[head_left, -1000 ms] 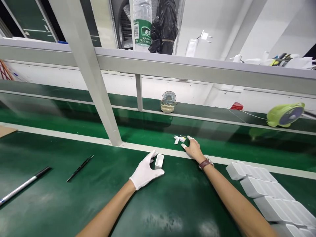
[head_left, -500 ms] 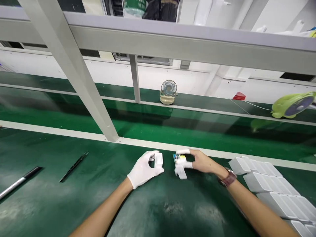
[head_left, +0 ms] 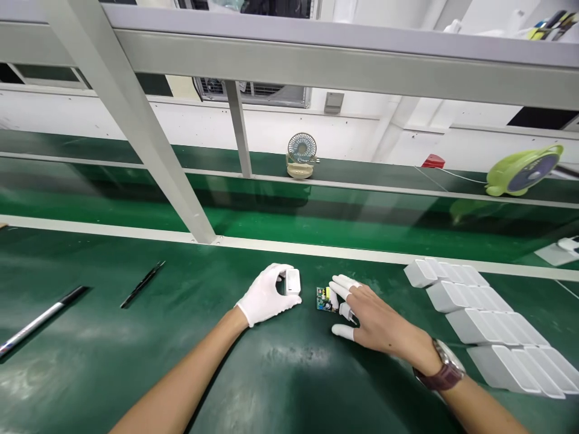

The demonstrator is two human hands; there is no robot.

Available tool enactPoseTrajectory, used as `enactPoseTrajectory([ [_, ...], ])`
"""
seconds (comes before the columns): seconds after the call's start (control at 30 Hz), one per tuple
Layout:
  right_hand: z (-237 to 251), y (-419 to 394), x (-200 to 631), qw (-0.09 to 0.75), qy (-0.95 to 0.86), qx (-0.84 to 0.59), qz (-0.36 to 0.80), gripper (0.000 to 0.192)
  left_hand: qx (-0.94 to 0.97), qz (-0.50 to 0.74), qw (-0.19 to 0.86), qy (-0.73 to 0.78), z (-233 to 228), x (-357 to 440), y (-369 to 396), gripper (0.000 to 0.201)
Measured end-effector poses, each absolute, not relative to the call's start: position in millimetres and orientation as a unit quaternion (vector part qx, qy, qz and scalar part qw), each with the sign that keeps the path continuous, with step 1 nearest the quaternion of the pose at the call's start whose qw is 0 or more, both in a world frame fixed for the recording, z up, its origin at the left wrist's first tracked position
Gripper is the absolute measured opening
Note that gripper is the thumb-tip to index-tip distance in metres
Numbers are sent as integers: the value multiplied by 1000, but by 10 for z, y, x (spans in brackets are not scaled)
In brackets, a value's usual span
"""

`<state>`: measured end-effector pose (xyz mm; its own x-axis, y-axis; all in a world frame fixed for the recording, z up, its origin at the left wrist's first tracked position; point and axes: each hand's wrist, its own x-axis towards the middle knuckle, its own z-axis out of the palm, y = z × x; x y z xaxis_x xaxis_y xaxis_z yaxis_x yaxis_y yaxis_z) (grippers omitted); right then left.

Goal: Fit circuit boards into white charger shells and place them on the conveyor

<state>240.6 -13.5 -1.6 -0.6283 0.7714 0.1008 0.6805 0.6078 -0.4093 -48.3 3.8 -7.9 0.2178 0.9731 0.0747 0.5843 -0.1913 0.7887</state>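
Grip is being kept by the gloved left hand [head_left: 266, 295] on a white casing [head_left: 292, 281], opening exposed; the circuit board [head_left: 324, 299] is being pinned to the worktop [head_left: 136, 361] under the right hand [head_left: 371, 310], fingers extended.

Gloved left hand [head_left: 266, 294] curled, seemingly gripping; right hand [head_left: 375, 313] flat, fingers spread.

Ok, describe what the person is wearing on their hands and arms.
The left hand is covered by a full white glove that ends at the wrist. The right hand is bare except for white finger cots on several fingertips, and a wristwatch with a brown strap sits on that wrist. Both forearms are bare, with no sleeves in view.
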Motion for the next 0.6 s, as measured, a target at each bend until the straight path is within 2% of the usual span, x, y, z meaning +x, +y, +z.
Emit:
enactPoseTrajectory([
  [0.2,-336,-103,2471,170,-875,-412,188,51,728,253,280,573,-166,-474,26,89],
  [0.27,-341,-69,2462,181,-874,-409,192,50,737,246,262,572,-159,-460,28,83],
  [0.4,-272,-8,2397,172,-881,-389,208,56,752,255,241,558,-125,-427,19,56],
  [0.6,-209,-4,2317,188,-871,-398,217,58,751,270,232,556,-111,-415,-13,51],
])
